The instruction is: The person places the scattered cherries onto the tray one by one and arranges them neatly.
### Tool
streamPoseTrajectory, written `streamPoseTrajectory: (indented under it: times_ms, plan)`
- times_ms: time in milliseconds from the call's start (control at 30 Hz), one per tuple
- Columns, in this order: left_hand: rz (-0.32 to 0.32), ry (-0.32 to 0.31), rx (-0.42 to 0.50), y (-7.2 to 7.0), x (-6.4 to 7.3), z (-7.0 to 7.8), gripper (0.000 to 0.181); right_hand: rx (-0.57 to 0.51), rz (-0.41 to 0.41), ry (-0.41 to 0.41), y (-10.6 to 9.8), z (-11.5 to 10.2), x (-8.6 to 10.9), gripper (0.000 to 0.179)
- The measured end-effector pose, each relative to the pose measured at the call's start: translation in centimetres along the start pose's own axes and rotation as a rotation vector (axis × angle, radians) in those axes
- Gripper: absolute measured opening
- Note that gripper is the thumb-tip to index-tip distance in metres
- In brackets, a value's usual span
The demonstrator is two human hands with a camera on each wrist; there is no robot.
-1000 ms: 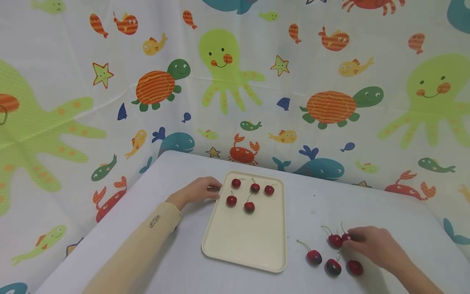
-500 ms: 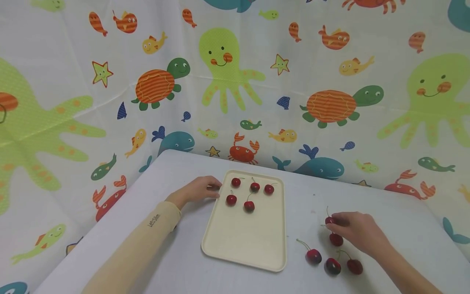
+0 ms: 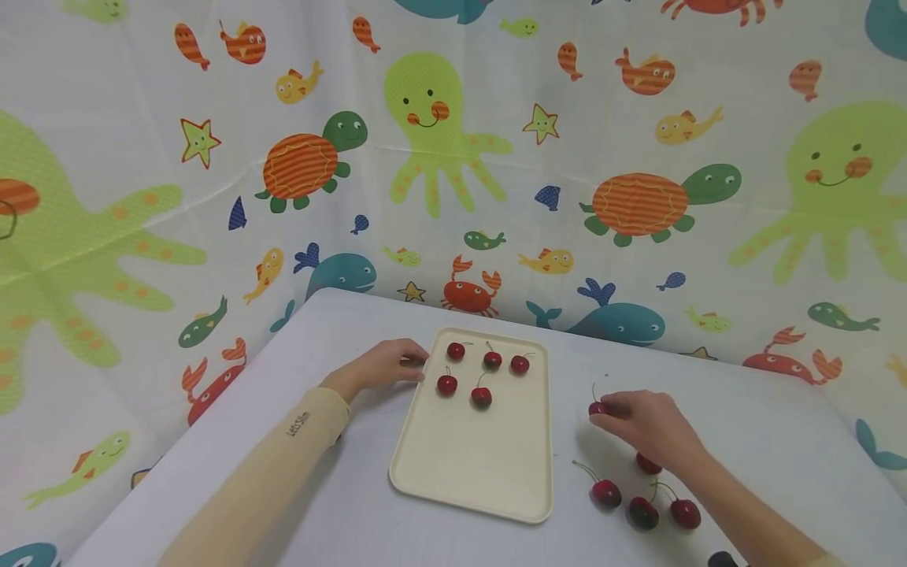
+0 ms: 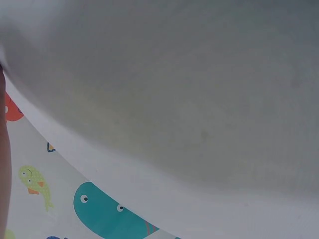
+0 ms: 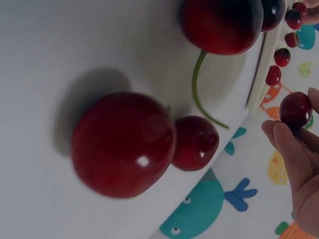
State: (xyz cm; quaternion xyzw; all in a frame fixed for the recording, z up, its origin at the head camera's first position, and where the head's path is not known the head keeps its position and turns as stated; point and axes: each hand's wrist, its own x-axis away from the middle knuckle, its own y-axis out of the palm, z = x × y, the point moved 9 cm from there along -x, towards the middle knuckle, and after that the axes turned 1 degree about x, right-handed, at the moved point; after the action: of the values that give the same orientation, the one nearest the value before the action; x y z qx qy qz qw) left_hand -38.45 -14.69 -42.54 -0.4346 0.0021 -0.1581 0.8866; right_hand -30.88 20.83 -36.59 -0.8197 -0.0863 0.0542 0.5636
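Cherries (image 3: 481, 397) are found in three places, and on that showing your transfer to the tray (image 3: 471, 457) looks about half done. Accounted for on the tray: five, all in its far half and apart from one another, three in a row along the far edge and two nearer you, towards the left edge. Outstanding: four loose cherries (image 3: 642, 513) on the counter (image 3: 340, 504), grouped to the right of the tray's near right corner and clear of its rim. Your right hand partly covers one of these in the head view. One more, the held cherry (image 3: 596, 408), is beside the tray's right edge, roughly midway along and not yet over the rim; I class it as work under way.

Fingers, right hand (image 3: 652, 425): narrow, set to the width of the fruit. Your thumb and fingers (image 5: 286, 149) pinch the held cherry by its sides, leaving its stem free and pointing up. I judge it lifted off the counter, since the right wrist view shows it against the patterned cloth (image 5: 199, 206).

Fingers, left hand (image 3: 386, 364): loosely bent, with a modest gap to the thumb, tips at the tray's left edge towards the far left corner. They appear to touch the rim; whether you are pressing on it, I cannot tell. The left wrist view does not show the contact.
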Motion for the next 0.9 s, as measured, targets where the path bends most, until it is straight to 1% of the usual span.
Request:
streamPoseTrajectory:
  times_ms: [267, 500, 667, 900]
  plan:
    - [0.0, 0.005, 0.006, -0.1, 0.1, 0.1, 0.041, -0.049, 0.009, -0.058, 1.2, -2.4, -1.8, 0.038]
    - [-0.003, -0.02, 0.022, 0.0, 0.0, -0.2, 0.041, -0.077, -0.008, -0.082, 2.8, -4.6, -3.4, 0.032]
    - [0.001, -0.012, 0.015, 0.0, -0.1, -0.2, 0.041, -0.075, -0.026, -0.083, 3.8, -6.0, -4.4, 0.032]
    - [0.001, -0.01, 0.019, -0.1, 0.0, -0.1, 0.041, -0.053, -0.058, -0.08, 4.8, -7.1, -5.5, 0.03]
